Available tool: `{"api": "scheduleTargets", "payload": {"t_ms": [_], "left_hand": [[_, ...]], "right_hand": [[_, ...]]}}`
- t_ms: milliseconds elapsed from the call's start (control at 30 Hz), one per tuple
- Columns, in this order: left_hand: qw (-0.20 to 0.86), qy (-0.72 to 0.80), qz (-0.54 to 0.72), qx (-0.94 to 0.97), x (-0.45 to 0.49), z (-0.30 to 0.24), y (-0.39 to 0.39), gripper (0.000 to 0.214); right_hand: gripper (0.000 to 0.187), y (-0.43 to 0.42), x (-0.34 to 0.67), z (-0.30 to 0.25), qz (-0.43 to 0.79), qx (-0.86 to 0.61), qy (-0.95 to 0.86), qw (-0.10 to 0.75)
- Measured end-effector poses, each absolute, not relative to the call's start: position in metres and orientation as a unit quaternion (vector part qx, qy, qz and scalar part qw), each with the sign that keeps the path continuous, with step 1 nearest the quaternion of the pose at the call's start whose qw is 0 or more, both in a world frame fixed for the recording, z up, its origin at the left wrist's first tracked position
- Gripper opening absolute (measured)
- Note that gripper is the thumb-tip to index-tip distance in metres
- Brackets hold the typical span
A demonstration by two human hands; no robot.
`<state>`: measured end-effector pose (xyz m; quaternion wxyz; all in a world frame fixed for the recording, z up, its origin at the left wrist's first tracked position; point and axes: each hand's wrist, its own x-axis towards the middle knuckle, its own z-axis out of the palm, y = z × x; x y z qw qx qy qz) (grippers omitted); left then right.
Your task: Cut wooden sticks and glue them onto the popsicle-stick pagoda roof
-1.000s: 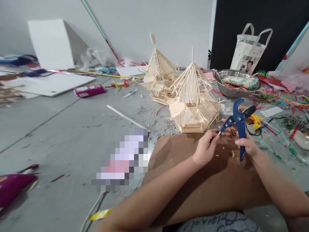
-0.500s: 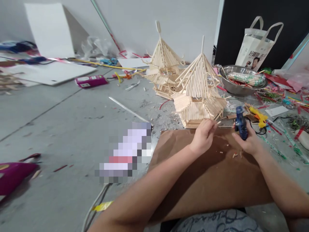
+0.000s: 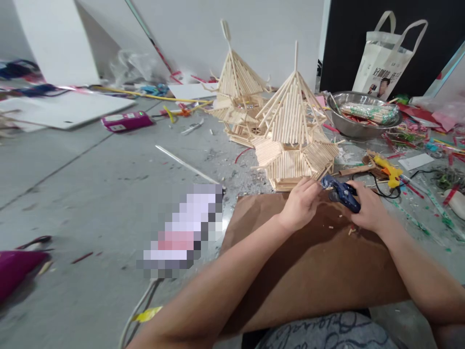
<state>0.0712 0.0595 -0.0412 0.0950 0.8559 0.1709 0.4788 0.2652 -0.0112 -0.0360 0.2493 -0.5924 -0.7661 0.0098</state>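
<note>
My right hand grips a blue cutter, tipped low and pointing left over a brown paper sheet. My left hand is closed in a pinch right at the cutter's tip; whatever it holds is too small to make out. Both hands sit just in front of a wooden stick pagoda model. A second stick pagoda stands behind it.
A steel bowl with wrapped sticks, a white tote bag, a yellow glue gun and coloured scraps crowd the right. A pink box, white boards and a thin rod lie on the grey floor at left.
The cutter has come down from upright to lying low and pointing left. My left hand has moved up to meet its tip near the pagoda's base.
</note>
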Motion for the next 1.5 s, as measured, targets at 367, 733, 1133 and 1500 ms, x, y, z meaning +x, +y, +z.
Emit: {"api": "scheduleTargets", "payload": {"t_ms": [367,733,1133,1500], "left_hand": [[0.051,0.148,0.487,0.86,0.0726,-0.0379,0.0582,0.018],[0.052,0.15,0.475,0.866,0.0709,-0.037,0.0583,0.016],[0.043,0.142,0.471,0.87,0.0707,-0.0387,0.0596,0.019],[0.041,0.149,0.462,0.873,0.07,-0.0378,0.0597,0.018]], "right_hand": [[0.051,-0.0103,0.2653,-0.0386,-0.018,-0.582,-0.778,0.235],[0.049,-0.01,0.2657,-0.0403,-0.022,-0.586,-0.778,0.225],[0.049,-0.0102,0.2635,-0.0374,-0.011,-0.59,-0.774,0.229],[0.052,-0.0103,0.265,-0.0387,0.006,-0.595,-0.77,0.231]]}}
